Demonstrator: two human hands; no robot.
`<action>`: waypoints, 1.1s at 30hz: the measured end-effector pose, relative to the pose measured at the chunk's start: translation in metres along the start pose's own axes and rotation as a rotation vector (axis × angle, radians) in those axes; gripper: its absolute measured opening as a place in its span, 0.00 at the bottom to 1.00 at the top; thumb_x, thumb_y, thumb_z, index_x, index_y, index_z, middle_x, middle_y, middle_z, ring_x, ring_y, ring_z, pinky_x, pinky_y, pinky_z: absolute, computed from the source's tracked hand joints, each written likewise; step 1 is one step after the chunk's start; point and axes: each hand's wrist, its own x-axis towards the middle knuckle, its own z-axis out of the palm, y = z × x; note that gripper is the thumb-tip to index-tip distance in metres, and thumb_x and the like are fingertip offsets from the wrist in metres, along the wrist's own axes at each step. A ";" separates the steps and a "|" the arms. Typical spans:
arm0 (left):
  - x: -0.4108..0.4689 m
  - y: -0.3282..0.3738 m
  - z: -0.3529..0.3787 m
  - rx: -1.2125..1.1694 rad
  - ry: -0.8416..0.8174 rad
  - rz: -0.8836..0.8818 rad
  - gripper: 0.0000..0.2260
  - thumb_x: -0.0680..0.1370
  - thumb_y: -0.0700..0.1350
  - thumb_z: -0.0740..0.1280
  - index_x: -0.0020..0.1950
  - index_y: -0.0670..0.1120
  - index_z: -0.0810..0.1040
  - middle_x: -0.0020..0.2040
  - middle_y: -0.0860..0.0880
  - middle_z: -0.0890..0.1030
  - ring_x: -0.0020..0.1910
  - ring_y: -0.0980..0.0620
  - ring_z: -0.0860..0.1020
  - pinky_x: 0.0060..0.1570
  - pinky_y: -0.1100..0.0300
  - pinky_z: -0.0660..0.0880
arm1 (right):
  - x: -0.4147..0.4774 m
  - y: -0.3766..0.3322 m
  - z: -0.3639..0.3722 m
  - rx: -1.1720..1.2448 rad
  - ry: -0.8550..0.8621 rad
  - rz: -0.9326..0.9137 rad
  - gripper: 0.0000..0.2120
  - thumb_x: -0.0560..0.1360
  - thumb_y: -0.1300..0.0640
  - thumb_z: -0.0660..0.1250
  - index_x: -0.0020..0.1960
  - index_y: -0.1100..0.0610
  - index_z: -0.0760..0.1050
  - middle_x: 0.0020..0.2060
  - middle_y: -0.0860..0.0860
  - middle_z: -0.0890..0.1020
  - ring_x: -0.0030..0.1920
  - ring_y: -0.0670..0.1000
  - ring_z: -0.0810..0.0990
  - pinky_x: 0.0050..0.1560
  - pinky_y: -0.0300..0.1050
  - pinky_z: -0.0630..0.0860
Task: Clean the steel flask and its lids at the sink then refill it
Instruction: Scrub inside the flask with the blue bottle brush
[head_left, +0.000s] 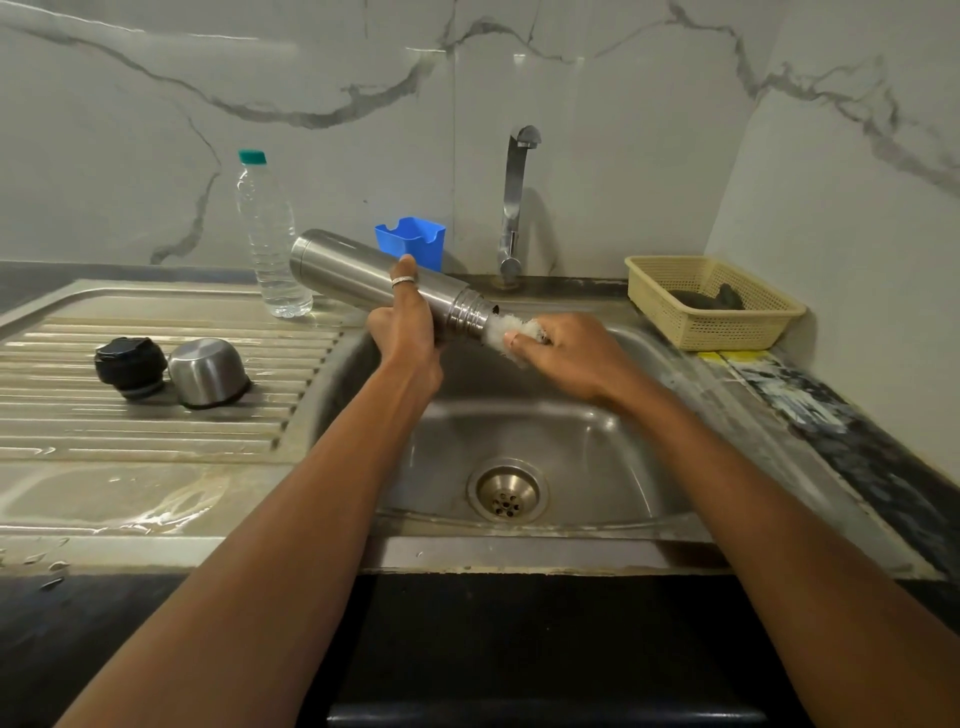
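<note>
While our left hand (410, 332) grips the flask (358, 275), tilted over the sink (613, 447), and our right hand (563, 356) pinches a white brush (505, 332) at its mouth, we reckon wet steel could slip and clang into the sink. Lids (208, 371) sit left of the sink.

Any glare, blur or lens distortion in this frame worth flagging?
Head view: wide-angle lens bows the counter edge and tile seams; glare streaks the glossy wall and the wet draining board; the white brush in the right hand is motion-blurred; the flask in the left hand, black lid and steel cap are sharp; the tap throws a soft shadow on the wall.
</note>
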 end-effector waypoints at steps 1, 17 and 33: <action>-0.001 0.002 0.000 0.002 -0.004 -0.001 0.16 0.79 0.54 0.70 0.54 0.42 0.76 0.44 0.46 0.84 0.40 0.49 0.84 0.34 0.57 0.78 | -0.002 -0.001 -0.004 0.131 -0.049 0.053 0.17 0.81 0.46 0.65 0.42 0.57 0.78 0.29 0.46 0.76 0.29 0.46 0.72 0.33 0.43 0.65; 0.005 0.008 -0.008 -0.037 0.099 0.029 0.20 0.80 0.54 0.69 0.62 0.39 0.71 0.48 0.46 0.83 0.40 0.52 0.84 0.33 0.57 0.82 | -0.012 0.028 -0.007 -0.013 -0.098 0.060 0.24 0.76 0.41 0.70 0.67 0.50 0.73 0.54 0.44 0.79 0.51 0.47 0.79 0.48 0.43 0.76; 0.015 0.012 -0.013 0.011 0.183 0.072 0.28 0.76 0.58 0.73 0.65 0.40 0.69 0.55 0.43 0.83 0.48 0.47 0.85 0.49 0.47 0.84 | -0.007 0.014 -0.014 -0.163 -0.066 -0.188 0.13 0.83 0.44 0.61 0.60 0.46 0.82 0.46 0.50 0.85 0.46 0.51 0.81 0.46 0.49 0.75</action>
